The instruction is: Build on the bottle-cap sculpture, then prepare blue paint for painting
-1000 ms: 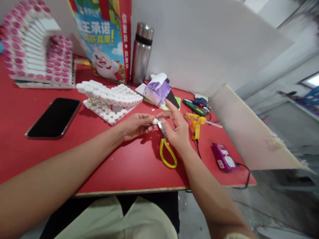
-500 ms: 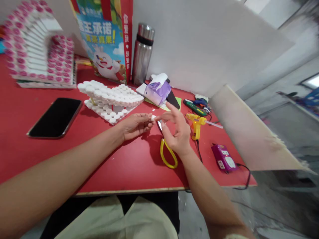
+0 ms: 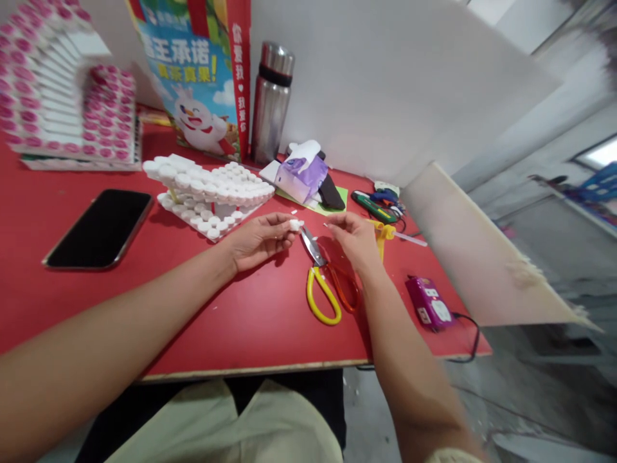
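- The broad, flat red surface carries loose white scraps near the hands; a dropped piece could easily get lost among them.
- The tiered white model covered in round white pieces stands just behind the left hand; a careless lift of the wrist might knock its overhanging upper tier.
- The steel-bladed scissors with one yellow and one orange-red loop lie between the hands, blade tips close to the left fingertips. Reaching across without looking could mean a prick, or a forearm catching the orange-red loop and swinging the blades.
- The yellow plastic glue gun with a translucent stick sits partly hidden behind the right hand; if hot, it could burn a hand drawn back blindly.
- The small, rounded white piece is pinched by the left grip at its fingertips, above the surface; squeezing too hard might deform it or pop it loose.
- The right grip has its fingertips pressed together on a tiny white bit, too small to identify; a slight slackening could drop it.
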### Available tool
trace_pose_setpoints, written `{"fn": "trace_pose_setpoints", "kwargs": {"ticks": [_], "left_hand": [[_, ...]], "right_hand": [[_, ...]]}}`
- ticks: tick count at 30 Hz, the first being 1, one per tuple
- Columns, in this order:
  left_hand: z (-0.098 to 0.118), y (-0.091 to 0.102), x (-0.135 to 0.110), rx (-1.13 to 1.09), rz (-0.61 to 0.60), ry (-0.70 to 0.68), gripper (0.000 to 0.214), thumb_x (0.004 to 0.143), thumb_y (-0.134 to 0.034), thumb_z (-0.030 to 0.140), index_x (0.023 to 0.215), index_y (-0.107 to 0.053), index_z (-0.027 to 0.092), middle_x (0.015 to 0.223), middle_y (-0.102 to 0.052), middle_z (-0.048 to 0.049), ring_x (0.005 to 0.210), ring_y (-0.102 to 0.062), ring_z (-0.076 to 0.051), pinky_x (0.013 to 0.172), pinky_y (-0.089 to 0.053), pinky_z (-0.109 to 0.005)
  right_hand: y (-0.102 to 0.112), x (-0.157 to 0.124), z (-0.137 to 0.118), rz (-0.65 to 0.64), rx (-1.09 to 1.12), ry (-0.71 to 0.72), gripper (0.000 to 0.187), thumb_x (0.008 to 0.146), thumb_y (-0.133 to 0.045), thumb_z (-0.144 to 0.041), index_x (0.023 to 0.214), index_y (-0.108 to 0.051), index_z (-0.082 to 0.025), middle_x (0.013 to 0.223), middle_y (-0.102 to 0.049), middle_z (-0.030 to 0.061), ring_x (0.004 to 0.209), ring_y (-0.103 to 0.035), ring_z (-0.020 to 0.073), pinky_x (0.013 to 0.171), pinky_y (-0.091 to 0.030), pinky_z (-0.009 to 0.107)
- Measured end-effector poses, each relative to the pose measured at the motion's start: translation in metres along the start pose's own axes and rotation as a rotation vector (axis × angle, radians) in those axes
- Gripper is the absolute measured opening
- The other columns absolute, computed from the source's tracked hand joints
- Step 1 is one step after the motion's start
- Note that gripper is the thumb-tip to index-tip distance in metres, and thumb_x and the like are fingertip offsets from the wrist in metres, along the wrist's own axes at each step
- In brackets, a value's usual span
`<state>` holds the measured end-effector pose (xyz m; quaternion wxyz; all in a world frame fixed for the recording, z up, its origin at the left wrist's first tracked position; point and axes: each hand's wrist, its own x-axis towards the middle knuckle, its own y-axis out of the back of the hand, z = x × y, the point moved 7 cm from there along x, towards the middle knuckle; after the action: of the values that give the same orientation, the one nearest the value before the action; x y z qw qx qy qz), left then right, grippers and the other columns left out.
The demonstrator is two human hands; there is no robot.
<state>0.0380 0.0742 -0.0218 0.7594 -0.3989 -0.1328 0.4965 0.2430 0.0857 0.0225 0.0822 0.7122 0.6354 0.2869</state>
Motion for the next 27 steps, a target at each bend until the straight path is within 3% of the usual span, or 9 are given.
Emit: {"fn": "trace_pose_setpoints", "kwargs": {"ticks": [4, 10, 15, 22, 27], "left_hand": [[0.006, 0.006, 0.001, -0.069, 0.087, -0.039, 0.017, 0.092, -0.061, -0.002, 0.088, -0.073, 0.009, 0.081, -0.074, -0.0078, 0.065, -0.068, -0.009, 0.064, -0.059, -0.018], [0.006, 0.005, 0.002, -0.074, 0.080, -0.038, 0.014, 0.091, -0.064, -0.002, 0.089, -0.074, 0.008, 0.081, -0.074, -0.0085, 0.065, -0.068, -0.010, 0.064, -0.059, -0.019], [0.006, 0.005, 0.001, -0.081, 0.084, -0.039, 0.015, 0.091, -0.063, -0.002, 0.088, -0.074, 0.008, 0.081, -0.074, -0.0079, 0.065, -0.068, -0.010, 0.063, -0.059, -0.019], [0.006, 0.004, 0.000, -0.087, 0.086, -0.031, 0.018, 0.093, -0.060, -0.003, 0.088, -0.073, 0.008, 0.080, -0.074, -0.0085, 0.065, -0.068, -0.010, 0.063, -0.059, -0.019], [0.006, 0.003, -0.001, -0.090, 0.078, -0.030, 0.021, 0.095, -0.056, -0.002, 0.089, -0.074, 0.008, 0.080, -0.074, -0.0088, 0.064, -0.069, -0.010, 0.062, -0.059, -0.019]], "right_hand": [[-0.001, 0.001, 0.005, -0.083, -0.136, 0.019, 0.013, 0.076, -0.068, -0.014, 0.080, -0.077, -0.022, 0.089, -0.078, 0.0040, 0.087, -0.070, 0.0218, 0.090, -0.055, 0.041], [-0.017, -0.002, 0.010, -0.209, -0.232, 0.019, 0.013, 0.076, -0.072, -0.013, 0.083, -0.079, -0.022, 0.087, -0.078, 0.0030, 0.079, -0.070, 0.0199, 0.083, -0.056, 0.037], [-0.019, -0.003, 0.010, -0.239, -0.320, 0.045, 0.016, 0.076, -0.071, -0.009, 0.086, -0.077, -0.020, 0.090, -0.076, 0.0042, 0.079, -0.067, 0.0191, 0.080, -0.053, 0.035], [-0.025, -0.007, -0.011, -0.328, -0.398, 0.130, 0.019, 0.078, -0.066, -0.004, 0.085, -0.076, -0.020, 0.086, -0.069, 0.0043, 0.078, -0.061, 0.0189, 0.077, -0.046, 0.032], [-0.022, -0.007, -0.012, -0.275, -0.372, 0.130, 0.012, 0.080, -0.065, -0.010, 0.075, -0.069, -0.020, 0.081, -0.066, 0.0032, 0.077, -0.058, 0.0195, 0.077, -0.043, 0.034]]}}
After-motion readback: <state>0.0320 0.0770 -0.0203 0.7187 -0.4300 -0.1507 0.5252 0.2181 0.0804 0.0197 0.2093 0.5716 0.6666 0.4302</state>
